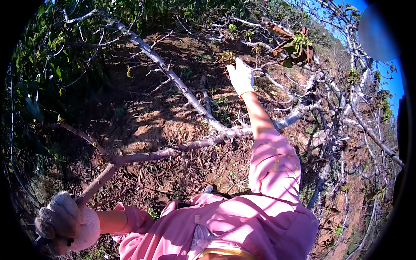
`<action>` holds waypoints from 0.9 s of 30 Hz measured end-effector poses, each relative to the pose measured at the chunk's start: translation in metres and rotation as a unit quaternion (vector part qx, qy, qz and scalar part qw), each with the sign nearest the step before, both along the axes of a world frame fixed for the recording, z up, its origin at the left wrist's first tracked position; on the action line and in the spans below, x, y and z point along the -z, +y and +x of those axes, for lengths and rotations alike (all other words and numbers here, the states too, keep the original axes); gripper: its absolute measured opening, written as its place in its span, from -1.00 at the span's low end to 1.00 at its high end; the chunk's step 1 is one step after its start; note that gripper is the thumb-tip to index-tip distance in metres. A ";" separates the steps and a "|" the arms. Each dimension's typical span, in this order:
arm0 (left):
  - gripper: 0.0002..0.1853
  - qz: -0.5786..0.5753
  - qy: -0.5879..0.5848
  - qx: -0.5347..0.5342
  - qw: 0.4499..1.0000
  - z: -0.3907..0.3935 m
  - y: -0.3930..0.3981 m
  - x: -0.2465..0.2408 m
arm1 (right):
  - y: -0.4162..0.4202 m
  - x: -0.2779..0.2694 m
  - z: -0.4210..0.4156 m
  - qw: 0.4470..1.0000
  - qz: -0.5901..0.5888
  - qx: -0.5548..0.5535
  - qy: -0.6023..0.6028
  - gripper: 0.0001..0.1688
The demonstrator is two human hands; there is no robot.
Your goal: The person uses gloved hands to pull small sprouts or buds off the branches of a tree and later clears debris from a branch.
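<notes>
My left hand, in a soiled white knit glove, is closed around the lower end of a bare tree branch at the lower left. That branch joins a longer limb crossing in front of my body. My right arm reaches forward over the limb. My right hand, in a cleaner white glove with an orange cuff edge, is at a small cluster of yellow-green, partly withered leaves. Its fingers are bunched and seen from the back, so whether they grip the cluster is hidden.
A pale forked branch rises to the upper left. Tangled bare branches crowd the right side. Brown curled leaves hang beyond my right hand. Dry leaf litter covers the sloping soil. Tall green plants stand at the left.
</notes>
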State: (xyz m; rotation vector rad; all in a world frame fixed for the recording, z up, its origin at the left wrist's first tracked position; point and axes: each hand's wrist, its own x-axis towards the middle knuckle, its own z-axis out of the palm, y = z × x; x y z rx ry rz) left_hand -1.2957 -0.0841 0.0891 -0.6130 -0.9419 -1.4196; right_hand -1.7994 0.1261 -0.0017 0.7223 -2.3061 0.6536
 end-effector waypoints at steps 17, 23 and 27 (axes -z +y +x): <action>-0.84 0.008 0.039 -0.016 0.999 0.006 -0.003 0.009 | 0.004 0.003 0.000 1.000 0.013 0.002 -0.022 -0.50; -0.84 0.013 0.041 -0.004 0.999 0.006 -0.003 0.007 | -0.010 -0.021 0.027 0.997 -0.016 0.059 0.037 -0.15; -0.85 0.010 0.032 0.002 0.999 0.006 -0.004 0.006 | -0.027 -0.038 0.038 0.992 -0.117 0.053 -0.003 0.07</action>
